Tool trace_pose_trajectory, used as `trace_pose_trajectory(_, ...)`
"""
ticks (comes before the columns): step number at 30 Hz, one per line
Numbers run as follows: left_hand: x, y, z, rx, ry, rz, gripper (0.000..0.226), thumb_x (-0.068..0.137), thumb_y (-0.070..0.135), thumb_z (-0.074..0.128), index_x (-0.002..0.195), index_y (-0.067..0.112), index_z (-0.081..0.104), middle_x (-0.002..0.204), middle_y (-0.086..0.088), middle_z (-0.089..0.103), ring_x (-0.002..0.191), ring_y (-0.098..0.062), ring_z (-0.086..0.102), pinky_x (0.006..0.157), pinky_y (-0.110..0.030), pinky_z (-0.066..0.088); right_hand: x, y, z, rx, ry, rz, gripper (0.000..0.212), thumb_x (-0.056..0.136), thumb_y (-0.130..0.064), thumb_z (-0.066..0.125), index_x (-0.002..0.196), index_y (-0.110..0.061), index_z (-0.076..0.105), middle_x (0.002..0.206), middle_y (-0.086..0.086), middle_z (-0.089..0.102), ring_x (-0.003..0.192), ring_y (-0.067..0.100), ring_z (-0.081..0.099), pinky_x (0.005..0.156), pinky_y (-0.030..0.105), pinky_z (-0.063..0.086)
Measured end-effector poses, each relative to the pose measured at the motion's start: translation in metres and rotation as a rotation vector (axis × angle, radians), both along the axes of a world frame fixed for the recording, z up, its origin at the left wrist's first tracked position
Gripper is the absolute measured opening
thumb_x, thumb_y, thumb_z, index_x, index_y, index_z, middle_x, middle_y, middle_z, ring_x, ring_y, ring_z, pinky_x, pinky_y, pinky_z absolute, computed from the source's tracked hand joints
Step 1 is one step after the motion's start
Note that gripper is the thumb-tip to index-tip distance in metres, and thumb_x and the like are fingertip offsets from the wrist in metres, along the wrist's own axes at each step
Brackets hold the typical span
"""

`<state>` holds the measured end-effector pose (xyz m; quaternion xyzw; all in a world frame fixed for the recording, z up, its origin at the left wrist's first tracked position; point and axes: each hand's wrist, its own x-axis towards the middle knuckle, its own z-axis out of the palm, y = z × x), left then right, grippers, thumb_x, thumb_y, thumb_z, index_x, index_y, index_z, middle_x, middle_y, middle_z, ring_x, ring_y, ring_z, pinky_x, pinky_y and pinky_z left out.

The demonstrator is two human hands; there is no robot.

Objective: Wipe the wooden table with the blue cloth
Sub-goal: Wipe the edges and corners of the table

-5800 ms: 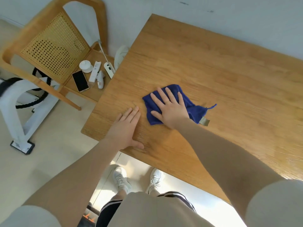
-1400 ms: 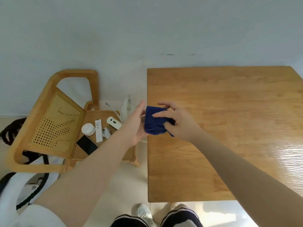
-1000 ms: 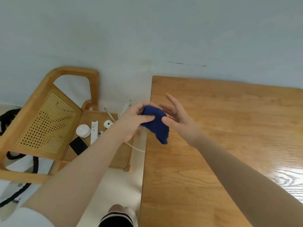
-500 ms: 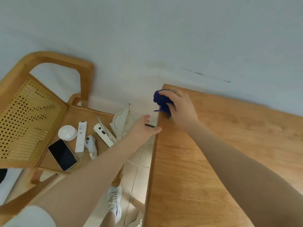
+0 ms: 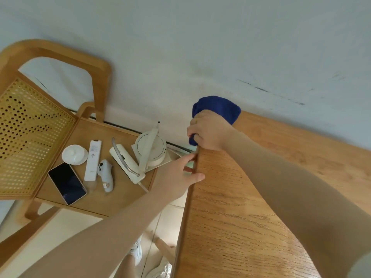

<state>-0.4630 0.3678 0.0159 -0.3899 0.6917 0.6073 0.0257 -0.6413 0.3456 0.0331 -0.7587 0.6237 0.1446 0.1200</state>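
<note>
Wiping the far left corner of the table, one hand steadying at the edge.

Nearest, the left hand (image 5: 181,173) rests on the left edge of the wooden table (image 5: 241,217), thumb on top and fingers loosely curled against the side, holding nothing; I judge it is there to brace the body during the long reach. Farther on, the right hand (image 5: 209,131) is closed around the bunched blue cloth (image 5: 217,107) and presses it on the far left corner beside the wall (image 5: 220,47). The cloth sticks out beyond the fingers (a small part also shows below them), well ahead of the left hand. Beside the table, a chair (image 5: 60,127) carries a phone (image 5: 67,183).
</note>
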Motion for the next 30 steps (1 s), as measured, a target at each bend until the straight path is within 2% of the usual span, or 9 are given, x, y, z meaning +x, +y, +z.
trace_pose_trajectory(3,0.005,0.008,0.003,-0.083,-0.011,0.073,0.051,0.081,0.038,0.068,0.127,0.023,0.053,0.115,0.012,0.062,0.094,-0.008,0.061,0.088,-0.031,0.051,0.017,0.029,-0.002,0.001,-0.083,0.082,0.057,0.078,-0.033,0.015,0.098,-0.021,0.067,0.096,-0.002,0.064,0.098,0.022,0.053,0.097,0.036,0.031)
trace_pose_trajectory(6,0.009,0.013,0.007,-0.069,-0.001,0.1,0.047,0.081,0.034,0.07,0.123,0.02,0.056,0.104,0.015,0.058,0.087,-0.005,0.06,0.077,-0.016,0.047,0.016,0.035,-0.001,0.051,-0.153,0.127,0.057,0.075,-0.033,0.016,0.101,-0.022,0.066,0.099,-0.003,0.065,0.101,0.021,0.053,0.1,0.036,0.03)
trace_pose_trajectory(9,0.014,0.011,0.008,-0.022,0.019,0.061,0.042,0.08,0.029,0.071,0.12,0.024,0.058,0.106,0.018,0.059,0.09,0.0,0.06,0.072,-0.01,0.044,-0.001,0.017,0.001,0.015,-0.153,0.095,0.06,0.074,-0.033,0.015,0.106,-0.022,0.064,0.1,-0.003,0.065,0.104,0.021,0.052,0.105,0.041,0.028)
trace_pose_trajectory(12,0.017,0.011,0.005,0.018,0.029,0.048,0.037,0.082,0.026,0.07,0.117,0.027,0.06,0.112,0.016,0.063,0.093,0.0,0.061,0.075,-0.011,0.045,-0.026,-0.007,0.0,-0.07,-0.081,-0.14,0.042,0.085,-0.026,0.027,0.108,-0.023,0.062,0.11,-0.005,0.062,0.125,0.018,0.042,0.115,0.042,0.005)
trace_pose_trajectory(14,0.016,0.012,0.003,0.02,0.028,0.063,0.035,0.082,0.026,0.07,0.115,0.028,0.062,0.11,0.016,0.064,0.094,-0.001,0.061,0.079,-0.015,0.046,-0.031,-0.015,-0.004,-0.087,-0.056,-0.212,0.032,0.091,-0.018,0.035,0.109,-0.02,0.062,0.116,-0.003,0.062,0.13,0.019,0.036,0.115,0.039,0.002)
trace_pose_trajectory(19,0.018,0.018,0.006,0.127,0.048,0.15,0.034,0.083,0.02,0.069,0.115,0.025,0.061,0.109,0.015,0.064,0.096,-0.001,0.062,0.082,-0.017,0.048,-0.003,0.007,-0.004,-0.083,-0.087,-0.162,0.03,0.088,-0.019,0.038,0.099,-0.016,0.066,0.1,0.002,0.065,0.111,0.023,0.048,0.112,0.037,0.012)
trace_pose_trajectory(24,0.033,0.03,0.009,0.266,0.03,0.372,0.021,0.084,-0.001,0.06,0.086,0.019,0.056,0.096,-0.001,0.064,0.098,-0.019,0.062,0.087,-0.027,0.048,0.049,0.058,-0.001,-0.062,-0.151,-0.114,0.043,0.077,-0.028,0.026,0.089,-0.017,0.066,0.088,-0.002,0.066,0.095,0.021,0.052,0.103,0.032,0.02)
trace_pose_trajectory(26,0.047,0.033,0.011,0.253,-0.034,0.42,0.019,0.086,-0.001,0.055,0.085,0.018,0.055,0.092,-0.007,0.065,0.091,-0.023,0.061,0.088,-0.037,0.047,0.07,0.079,-0.003,-0.06,-0.174,-0.089,0.05,0.075,-0.031,0.02,0.085,-0.016,0.066,0.082,-0.002,0.065,0.089,0.022,0.052,0.098,0.032,0.025)
trace_pose_trajectory(30,0.077,0.035,0.017,0.132,-0.126,0.494,0.014,0.088,0.006,0.049,0.094,0.016,0.057,0.087,-0.005,0.066,0.084,-0.02,0.063,0.086,-0.038,0.051,0.112,0.125,-0.006,-0.041,-0.236,-0.041,0.052,0.074,-0.032,0.017,0.085,-0.017,0.066,0.077,-0.001,0.064,0.084,0.023,0.052,0.094,0.032,0.027)
